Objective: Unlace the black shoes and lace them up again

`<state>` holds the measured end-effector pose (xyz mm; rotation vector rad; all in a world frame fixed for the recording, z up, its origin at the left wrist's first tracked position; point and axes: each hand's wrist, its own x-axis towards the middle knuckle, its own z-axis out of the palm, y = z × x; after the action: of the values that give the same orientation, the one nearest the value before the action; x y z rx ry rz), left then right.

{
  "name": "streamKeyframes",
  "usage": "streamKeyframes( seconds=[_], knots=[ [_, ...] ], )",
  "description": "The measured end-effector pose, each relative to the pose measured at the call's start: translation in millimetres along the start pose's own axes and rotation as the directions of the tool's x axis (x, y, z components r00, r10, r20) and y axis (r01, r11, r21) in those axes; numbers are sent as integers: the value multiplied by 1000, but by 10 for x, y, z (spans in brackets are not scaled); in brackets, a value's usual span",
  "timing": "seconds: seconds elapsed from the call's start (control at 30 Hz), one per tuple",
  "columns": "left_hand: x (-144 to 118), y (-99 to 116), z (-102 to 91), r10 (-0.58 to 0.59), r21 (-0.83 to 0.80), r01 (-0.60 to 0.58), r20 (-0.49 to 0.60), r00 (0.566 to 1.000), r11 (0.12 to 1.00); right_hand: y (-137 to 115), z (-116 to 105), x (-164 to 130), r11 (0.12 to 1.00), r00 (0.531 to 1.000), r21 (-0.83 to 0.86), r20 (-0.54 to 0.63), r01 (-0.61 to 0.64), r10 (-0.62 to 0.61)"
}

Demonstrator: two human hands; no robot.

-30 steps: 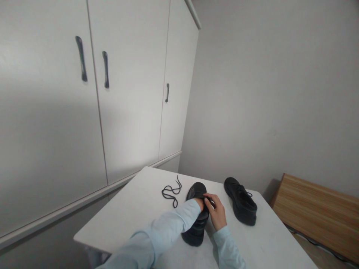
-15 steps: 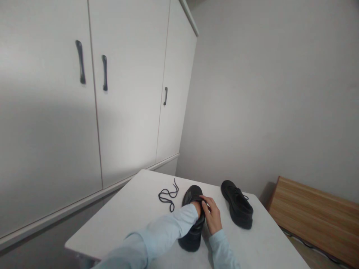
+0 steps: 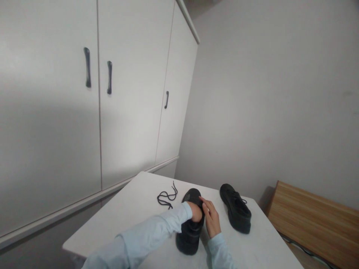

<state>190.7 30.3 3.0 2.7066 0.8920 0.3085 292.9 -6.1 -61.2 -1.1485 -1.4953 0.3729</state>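
Note:
A black shoe [image 3: 188, 235] without a lace stands on the white table [image 3: 134, 216], toe pointing away from me. My left hand [image 3: 195, 213] reaches over its opening and grips the upper, the fingers mostly hidden inside. My right hand [image 3: 211, 220] presses against the shoe's right side, fingertips on the tongue area. A loose black shoelace [image 3: 166, 196] lies in curls on the table just left of the toe. A second black shoe [image 3: 236, 211], laced, stands to the right, apart from both hands.
A white wardrobe [image 3: 112, 112] with dark handles stands behind the table on the left. A grey wall rises behind. A wooden board or bench [image 3: 316, 220] sits low at the right, beyond the table's edge.
Both hands have stayed on the unlaced shoe with only small finger shifts. The view has swung slightly, so the shoes and lace sit a little lower and further left.

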Motion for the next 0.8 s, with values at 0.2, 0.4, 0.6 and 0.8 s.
streamKeyframes(
  seconds=[0.2, 0.4, 0.6, 0.8],
  knots=[
    [-494, 154, -453, 61, 175, -112, 274, 960, 978, -29, -9, 7, 1000, 1000, 3, 5, -18, 18],
    [-929, 290, -342, -35, 361, -13, 127, 991, 933, -62, 8, -6, 999, 999, 30, -15, -30, 31],
    [-870, 103, -79, -55, 374, -3, 144, 988, 927, -118, -20, -18, 1000, 999, 28, -41, 5, -4],
    [-764, 156, -243, -96, 384, -26, 295, 950, 923, -243, -76, -84, 964, 968, -98, 50, 248, -244]
  ],
)
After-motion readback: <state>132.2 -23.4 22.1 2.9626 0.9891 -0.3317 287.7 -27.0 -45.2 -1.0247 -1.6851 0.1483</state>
